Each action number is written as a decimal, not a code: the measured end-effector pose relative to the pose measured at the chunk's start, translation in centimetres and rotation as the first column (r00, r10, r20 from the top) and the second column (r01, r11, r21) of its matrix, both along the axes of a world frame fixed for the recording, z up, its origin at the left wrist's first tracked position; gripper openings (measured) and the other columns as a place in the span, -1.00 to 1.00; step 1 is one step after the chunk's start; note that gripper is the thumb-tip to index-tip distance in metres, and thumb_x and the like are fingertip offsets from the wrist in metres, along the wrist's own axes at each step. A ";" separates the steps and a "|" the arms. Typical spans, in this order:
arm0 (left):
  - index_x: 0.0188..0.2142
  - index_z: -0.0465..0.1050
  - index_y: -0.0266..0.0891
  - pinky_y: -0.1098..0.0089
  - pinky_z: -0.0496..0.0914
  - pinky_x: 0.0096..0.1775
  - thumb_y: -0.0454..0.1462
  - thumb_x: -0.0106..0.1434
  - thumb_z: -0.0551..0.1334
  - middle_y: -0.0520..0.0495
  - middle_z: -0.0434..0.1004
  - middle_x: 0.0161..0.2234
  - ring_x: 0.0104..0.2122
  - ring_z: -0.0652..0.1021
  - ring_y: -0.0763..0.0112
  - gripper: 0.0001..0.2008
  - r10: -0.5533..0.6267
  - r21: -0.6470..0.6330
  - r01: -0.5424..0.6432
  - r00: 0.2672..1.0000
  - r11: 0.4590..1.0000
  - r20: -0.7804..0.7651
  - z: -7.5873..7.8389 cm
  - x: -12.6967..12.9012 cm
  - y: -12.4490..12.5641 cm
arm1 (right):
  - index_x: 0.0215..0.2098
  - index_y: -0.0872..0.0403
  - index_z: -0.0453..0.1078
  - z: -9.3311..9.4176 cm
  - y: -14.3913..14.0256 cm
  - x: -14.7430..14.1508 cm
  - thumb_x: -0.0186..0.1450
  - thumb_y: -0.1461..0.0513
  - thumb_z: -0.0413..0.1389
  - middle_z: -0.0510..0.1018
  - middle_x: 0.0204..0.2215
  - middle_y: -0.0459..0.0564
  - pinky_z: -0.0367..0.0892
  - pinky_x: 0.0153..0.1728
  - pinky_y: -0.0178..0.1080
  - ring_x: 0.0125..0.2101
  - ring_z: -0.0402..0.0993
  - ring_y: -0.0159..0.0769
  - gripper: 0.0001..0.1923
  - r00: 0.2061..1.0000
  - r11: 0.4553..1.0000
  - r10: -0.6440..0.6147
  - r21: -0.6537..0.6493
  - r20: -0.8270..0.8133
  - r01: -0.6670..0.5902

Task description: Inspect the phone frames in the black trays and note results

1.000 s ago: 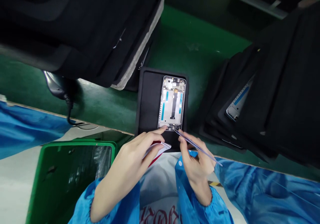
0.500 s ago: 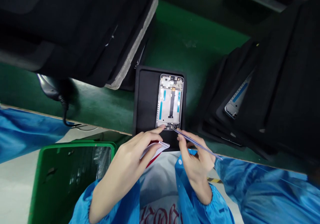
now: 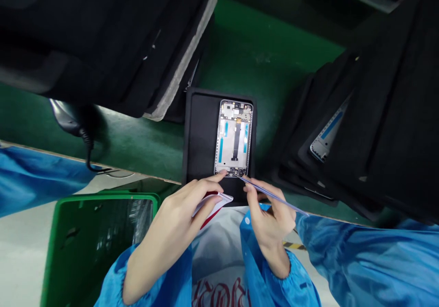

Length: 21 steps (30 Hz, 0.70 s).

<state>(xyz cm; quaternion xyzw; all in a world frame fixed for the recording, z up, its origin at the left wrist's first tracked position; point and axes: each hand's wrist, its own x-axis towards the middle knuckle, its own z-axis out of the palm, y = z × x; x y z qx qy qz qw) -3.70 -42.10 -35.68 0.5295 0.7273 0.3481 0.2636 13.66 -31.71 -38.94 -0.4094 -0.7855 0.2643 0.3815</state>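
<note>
One open silver phone frame (image 3: 234, 137) lies in one black foam tray (image 3: 200, 137) on the green bench. Left hand (image 3: 181, 220) grasps one white-and-red card (image 3: 215, 202), forefinger on the frame's near edge. Right hand (image 3: 270, 218) pinches one thin tweezers (image 3: 270, 196), tip at that edge.

The second phone frame (image 3: 328, 135) lies mostly hidden among black trays (image 3: 377, 128).
</note>
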 end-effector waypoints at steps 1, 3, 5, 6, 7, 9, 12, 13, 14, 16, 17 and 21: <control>-0.05 0.55 -0.10 0.45 0.66 0.07 -0.15 0.70 0.13 -0.17 0.79 0.19 0.11 0.80 0.23 -0.76 0.000 0.001 0.000 1.000 1.000 -0.001 0.0 0.0 0.0 | -0.06 0.00 0.68 0.0 0.0 0.0 0.49 0.41 0.31 0.86 -0.24 -0.11 0.63 -0.46 -0.38 -0.42 0.79 -0.35 -0.80 1.000 1.000 0.002 -0.003 -0.003 -0.002; -0.05 0.55 -0.10 0.46 0.65 0.07 -0.15 0.70 0.13 -0.17 0.79 0.21 0.11 0.80 0.23 -0.77 0.002 0.003 -0.002 1.000 1.000 -0.002 0.0 0.0 0.1 | -0.06 0.00 0.68 0.1 0.0 -0.1 0.49 0.42 0.31 0.86 -0.24 -0.10 0.63 -0.45 -0.38 -0.42 0.79 -0.35 -0.80 1.000 1.000 0.006 -0.008 -0.002 -0.006; -0.05 0.55 -0.10 0.45 0.65 0.08 -0.16 0.70 0.14 -0.16 0.78 0.22 0.12 0.80 0.23 -0.78 0.004 0.004 -0.004 1.000 1.000 0.001 -0.1 -0.1 0.1 | -0.06 0.00 0.67 0.1 0.0 -0.1 0.49 0.42 0.31 0.86 -0.24 -0.10 0.63 -0.45 -0.37 -0.42 0.79 -0.35 -0.80 1.000 1.000 0.006 -0.005 0.003 -0.006; -0.05 0.55 -0.09 0.45 0.65 0.08 -0.17 0.70 0.14 -0.15 0.78 0.22 0.12 0.80 0.23 -0.79 0.005 0.004 -0.005 1.000 1.000 0.004 -0.1 -0.1 0.0 | -0.06 0.00 0.68 0.1 0.0 -0.1 0.49 0.42 0.31 0.86 -0.24 -0.10 0.63 -0.45 -0.37 -0.42 0.78 -0.35 -0.80 1.000 1.000 0.006 -0.002 0.005 -0.006; -0.05 0.55 -0.09 0.45 0.65 0.08 -0.17 0.70 0.15 -0.14 0.77 0.23 0.12 0.80 0.23 -0.79 0.006 0.005 -0.006 1.000 1.000 0.007 -0.1 -0.1 0.0 | -0.06 0.00 0.68 0.1 0.0 -0.1 0.49 0.42 0.31 0.86 -0.24 -0.10 0.63 -0.45 -0.36 -0.43 0.78 -0.35 -0.80 1.000 1.000 0.005 -0.001 0.008 -0.005; -0.04 0.55 -0.08 0.45 0.66 0.08 -0.18 0.69 0.16 -0.11 0.78 0.22 0.12 0.80 0.23 -0.80 0.005 0.007 -0.005 1.000 1.000 0.016 -0.1 -0.1 0.0 | -0.06 -0.01 0.68 0.0 0.0 -0.1 0.50 0.41 0.31 0.86 -0.24 -0.10 0.63 -0.46 -0.36 -0.43 0.78 -0.35 -0.80 1.000 1.000 0.004 0.003 0.012 -0.004; -0.04 0.55 -0.08 0.44 0.66 0.09 -0.19 0.69 0.16 -0.09 0.78 0.22 0.13 0.79 0.24 -0.82 0.005 0.004 -0.005 0.999 1.000 0.035 -0.1 -0.1 -0.1 | -0.05 -0.01 0.69 0.0 0.1 0.0 0.50 0.40 0.32 0.86 -0.23 -0.09 0.66 -0.42 -0.34 -0.41 0.81 -0.32 -0.80 1.000 1.000 0.014 0.020 0.012 -0.014; -0.03 0.55 -0.08 0.44 0.66 0.09 -0.19 0.69 0.17 -0.10 0.78 0.23 0.14 0.79 0.23 -0.82 0.004 0.003 -0.004 0.999 1.000 0.040 -0.1 -0.1 -0.1 | -0.05 -0.01 0.68 0.0 0.1 0.0 0.50 0.41 0.32 0.87 -0.22 -0.09 0.69 -0.38 -0.33 -0.39 0.82 -0.31 -0.80 1.000 0.999 0.019 0.029 0.013 -0.019; -0.03 0.55 -0.09 0.44 0.66 0.09 -0.18 0.69 0.17 -0.11 0.77 0.24 0.14 0.79 0.23 -0.82 0.004 0.003 -0.004 0.999 1.000 0.043 -0.1 -0.1 -0.1 | -0.05 -0.01 0.68 0.0 0.1 0.1 0.50 0.41 0.32 0.87 -0.21 -0.08 0.72 -0.33 -0.32 -0.36 0.84 -0.29 -0.80 1.000 0.999 0.027 0.039 0.016 -0.027; -0.03 0.55 -0.09 0.44 0.66 0.09 -0.18 0.69 0.17 -0.14 0.75 0.26 0.15 0.79 0.22 -0.82 0.002 0.002 -0.002 0.999 1.000 0.042 -0.2 0.0 -0.1 | -0.04 0.00 0.67 0.0 0.1 0.1 0.49 0.42 0.31 0.87 -0.19 -0.07 0.76 -0.23 -0.30 -0.30 0.86 -0.27 -0.80 0.999 0.997 0.044 0.055 0.026 -0.046; -0.03 0.54 -0.09 0.44 0.66 0.09 -0.18 0.69 0.16 -0.15 0.75 0.26 0.15 0.79 0.22 -0.82 0.001 0.005 -0.001 0.999 1.000 0.038 -0.2 0.0 -0.1 | -0.04 0.01 0.66 0.0 0.0 0.2 0.50 0.42 0.31 0.87 -0.18 -0.06 0.78 -0.18 -0.29 -0.29 0.87 -0.26 -0.80 0.998 0.997 0.049 0.060 0.032 -0.051; -0.03 0.53 -0.07 0.41 0.67 0.08 -0.18 0.70 0.15 -0.11 0.77 0.24 0.15 0.79 0.22 -0.82 -0.004 0.007 0.004 1.000 1.000 0.028 -0.3 -0.1 -0.1 | -0.04 0.00 0.65 -0.1 0.0 0.2 0.50 0.42 0.30 0.88 -0.18 -0.06 0.79 -0.13 -0.28 -0.27 0.87 -0.26 -0.80 0.999 0.997 0.042 0.069 0.029 -0.044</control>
